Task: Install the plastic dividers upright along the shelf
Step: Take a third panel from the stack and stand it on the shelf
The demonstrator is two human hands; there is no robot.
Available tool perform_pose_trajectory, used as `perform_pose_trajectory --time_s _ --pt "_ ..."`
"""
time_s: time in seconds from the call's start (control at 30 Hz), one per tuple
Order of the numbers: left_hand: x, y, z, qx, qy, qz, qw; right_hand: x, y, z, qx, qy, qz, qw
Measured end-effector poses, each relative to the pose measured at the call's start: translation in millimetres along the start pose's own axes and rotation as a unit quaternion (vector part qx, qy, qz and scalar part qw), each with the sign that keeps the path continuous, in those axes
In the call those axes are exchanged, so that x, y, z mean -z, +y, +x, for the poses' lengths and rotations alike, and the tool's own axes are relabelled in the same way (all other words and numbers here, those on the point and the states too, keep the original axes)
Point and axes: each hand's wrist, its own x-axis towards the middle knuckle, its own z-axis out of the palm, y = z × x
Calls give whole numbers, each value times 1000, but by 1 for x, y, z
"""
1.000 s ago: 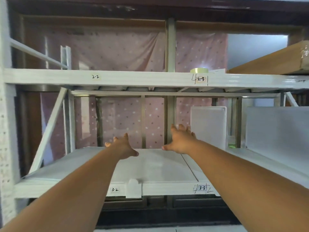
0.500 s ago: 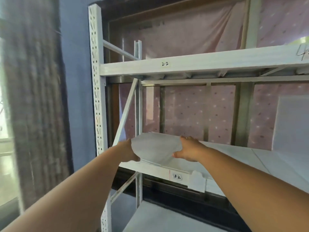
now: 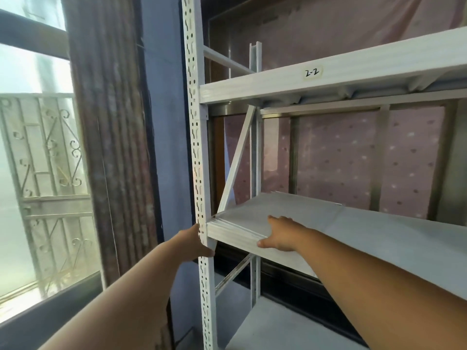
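Far left there's a window (image 3: 30, 152) with a curly metal grille, then a brown curtain (image 3: 111, 137) hanging beside a blue wall strip. Next comes the white perforated upright (image 3: 199, 173) of the rack. The left hand (image 3: 194, 242) is wrapped around that post right at shelf height, thumb across the front; the rest of its fingers are behind the post, so can't tell exactly how they sit.

Just right of the post, a stack of flat white plastic dividers (image 3: 265, 213) lies on the left end of the shelf (image 3: 404, 248), filling the corner, lying down rather than upright. You can see the layered edges at the front. The right hand (image 3: 280, 233) rests flat on top of the stack near its front edge, fingers together pointing left, thumb hooked down over the front edge.

Above, the next shelf's beam has a "2-2" label (image 3: 312, 72). Pink dotted fabric (image 3: 353, 157) hangs behind the rack.
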Motion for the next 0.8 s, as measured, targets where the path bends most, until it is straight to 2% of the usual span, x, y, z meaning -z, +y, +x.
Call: perform_pose_trajectory --time_s 0.17,0.33,0.6,0.8 --pt "-4 -14 14 -4 -14 -20 1000 -13 3 12 3 -15 -20 1000" --pt "-12 -8 22 3 -13 -34 999 -16 2 11 14 34 -76 996" --pt "-31 26 23 -34 -25 -109 993 -8 -9 -2 41 58 -140 988" --pt "-30 57 17 47 -24 -233 971 -1 -13 -20 69 128 -105 984"
